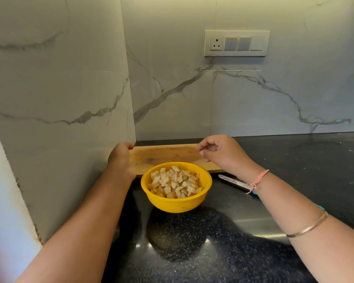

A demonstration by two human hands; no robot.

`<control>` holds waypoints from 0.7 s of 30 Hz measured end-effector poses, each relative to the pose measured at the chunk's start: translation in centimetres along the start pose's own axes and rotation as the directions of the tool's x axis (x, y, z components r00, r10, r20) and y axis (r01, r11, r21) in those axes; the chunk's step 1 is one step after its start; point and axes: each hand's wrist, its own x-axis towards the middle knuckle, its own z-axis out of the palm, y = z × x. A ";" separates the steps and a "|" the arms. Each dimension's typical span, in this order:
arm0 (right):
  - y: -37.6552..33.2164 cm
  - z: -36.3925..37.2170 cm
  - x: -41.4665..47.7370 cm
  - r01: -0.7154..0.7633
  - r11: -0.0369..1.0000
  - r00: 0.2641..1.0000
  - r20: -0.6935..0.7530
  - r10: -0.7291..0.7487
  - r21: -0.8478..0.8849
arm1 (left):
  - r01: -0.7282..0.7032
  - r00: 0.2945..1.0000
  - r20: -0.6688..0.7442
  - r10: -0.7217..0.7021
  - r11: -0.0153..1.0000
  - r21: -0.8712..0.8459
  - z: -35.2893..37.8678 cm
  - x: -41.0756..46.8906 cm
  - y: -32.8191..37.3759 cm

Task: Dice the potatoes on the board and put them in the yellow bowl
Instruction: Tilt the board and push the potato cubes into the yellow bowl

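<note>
Potato dice (175,183) fill your yellow bowl (176,206), the board (164,154) is bare (nearly done); left hand (121,158) grips its end, right hand (223,154) curled, perhaps pinching something.

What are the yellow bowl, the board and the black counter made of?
The yellow bowl looks like plastic: one even bright colour, smooth, with a soft sheen. The board seems to be wood: brown grain with darker worn stains, matte. The counter looks like polished stone, maybe granite: black with tiny pale speckles and mirror-like light reflections.
</note>
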 end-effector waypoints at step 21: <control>2.7 -3.5 -0.9 -0.185 0.847 0.932 0.185 0.312 -0.499 | -0.324 0.944 0.133 0.302 0.771 0.549 -0.1 1.3 0.0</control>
